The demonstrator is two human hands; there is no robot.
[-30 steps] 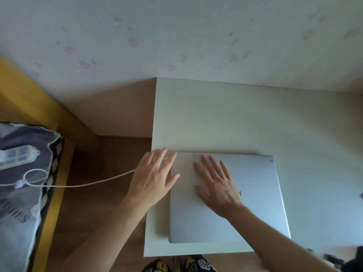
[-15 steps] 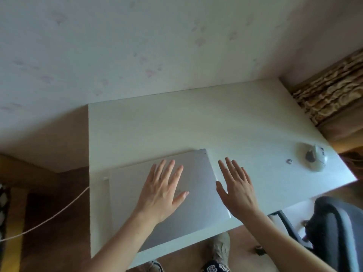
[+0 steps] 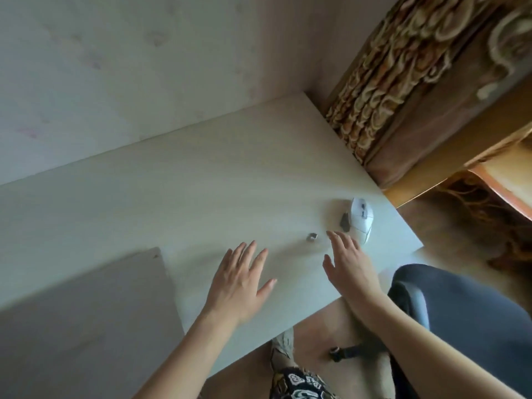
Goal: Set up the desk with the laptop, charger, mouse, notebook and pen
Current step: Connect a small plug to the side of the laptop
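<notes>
The closed silver laptop (image 3: 86, 318) lies flat at the left front of the white desk (image 3: 201, 180). A white mouse (image 3: 362, 218) sits near the desk's right edge, with a small silver piece (image 3: 311, 236) on the desk just left of it. My left hand (image 3: 239, 286) hovers over bare desk right of the laptop, fingers straight and spread, holding nothing. My right hand (image 3: 349, 269) is stretched out with straight fingers, its fingertips just short of the mouse. Charger, notebook and pen are out of view.
A dark office chair (image 3: 460, 312) stands at the desk's right front corner. A patterned curtain (image 3: 403, 67) hangs right of the desk against the wall. A wooden furniture edge (image 3: 503, 180) shows at far right.
Both hands left the laptop lid and moved right across the desk. The view swung right, so the laptop slid to the left edge and the mouse came close to my right hand.
</notes>
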